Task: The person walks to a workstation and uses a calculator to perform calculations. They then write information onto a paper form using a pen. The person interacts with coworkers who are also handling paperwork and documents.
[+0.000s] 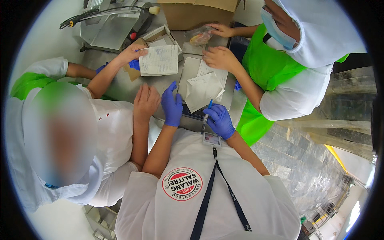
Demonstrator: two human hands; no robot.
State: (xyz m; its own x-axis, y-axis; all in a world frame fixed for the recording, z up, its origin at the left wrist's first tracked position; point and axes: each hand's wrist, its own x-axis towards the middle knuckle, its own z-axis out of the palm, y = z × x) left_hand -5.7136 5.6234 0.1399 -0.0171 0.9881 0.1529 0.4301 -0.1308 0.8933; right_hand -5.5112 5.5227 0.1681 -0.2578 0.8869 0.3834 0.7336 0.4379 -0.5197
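Observation:
My right hand (pixel 220 122), in a blue glove, is closed around a pen (pixel 205 119) with a blue end, close to my shirt front. Just beyond it lie creased white paper sheets (pixel 203 91) on a pale flat tray-like surface (pixel 189 69). My left hand (pixel 172 106), also gloved in blue, is raised beside the sheets with its fingers stretched out and nothing in it. A co-worker at the left holds up a handwritten sheet (pixel 159 61). At the right, another co-worker has one hand on a clear plastic bag (pixel 199 37) with something yellowish-orange inside and the other by the papers.
A metal machine (pixel 114 30) with a dark cable stands at the far left of the steel table (pixel 132 85). Behind the papers are a small open carton (pixel 163 37) and a large cardboard box (pixel 196 15). Both co-workers stand close on either side. An ID card (pixel 211 139) hangs from my lanyard.

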